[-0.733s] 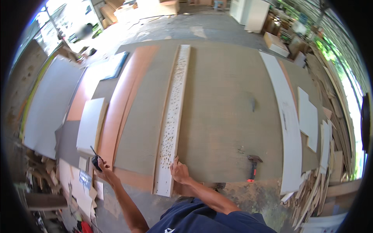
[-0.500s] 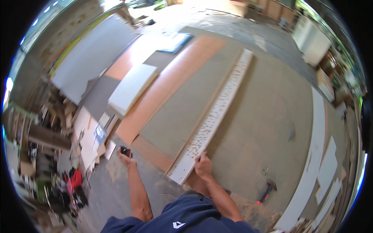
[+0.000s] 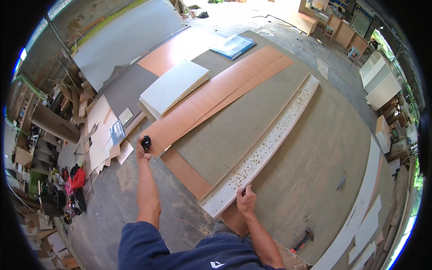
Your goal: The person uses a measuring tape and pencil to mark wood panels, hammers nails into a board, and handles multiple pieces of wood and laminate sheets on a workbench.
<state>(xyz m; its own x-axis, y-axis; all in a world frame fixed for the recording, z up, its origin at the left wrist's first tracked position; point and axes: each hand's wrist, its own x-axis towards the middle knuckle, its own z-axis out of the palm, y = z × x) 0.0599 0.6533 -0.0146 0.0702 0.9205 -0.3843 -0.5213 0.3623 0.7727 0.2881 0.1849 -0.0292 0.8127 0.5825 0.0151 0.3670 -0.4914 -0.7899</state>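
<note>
Okay, left hand [image 3: 143, 154] curls round a black gadget [image 3: 146, 142] left of centre. Right hand [image 3: 246, 201] pinches the speckled white board [image 3: 264, 154], lower middle.

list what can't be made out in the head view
Head view: small black rounded device, partly covered by the left hand.
Head view: long white speckled board, specks too small to tell holes from loose bits.
Head view: long white flat strip at right, near end cut off by the lower edge.
</note>
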